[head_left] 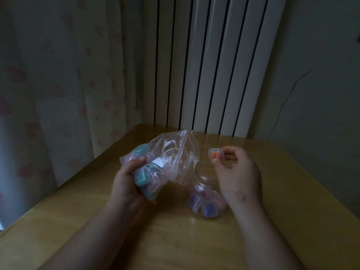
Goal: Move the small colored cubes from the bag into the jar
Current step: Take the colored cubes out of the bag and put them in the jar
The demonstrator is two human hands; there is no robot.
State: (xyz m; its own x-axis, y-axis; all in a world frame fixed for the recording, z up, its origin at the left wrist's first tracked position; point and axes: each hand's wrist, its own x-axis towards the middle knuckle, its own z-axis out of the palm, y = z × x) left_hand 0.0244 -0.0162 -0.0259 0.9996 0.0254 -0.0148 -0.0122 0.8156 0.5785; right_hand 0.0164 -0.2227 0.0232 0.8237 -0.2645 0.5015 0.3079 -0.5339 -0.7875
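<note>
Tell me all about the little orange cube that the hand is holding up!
The small clear plastic cube has rounded corners and orange pieces inside. It looks hard and see-through. The right hand pinches it between thumb and fingertips and holds it in the air, a bit tilted, near the mouth of the clear jar. It is to the right of the crinkly clear zip bag and does not touch it.

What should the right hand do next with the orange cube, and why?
Probably lower the right hand a little and release the orange cube into the jar: the cube is pinched close by the jar's open mouth, while the left hand grips the bag.
</note>
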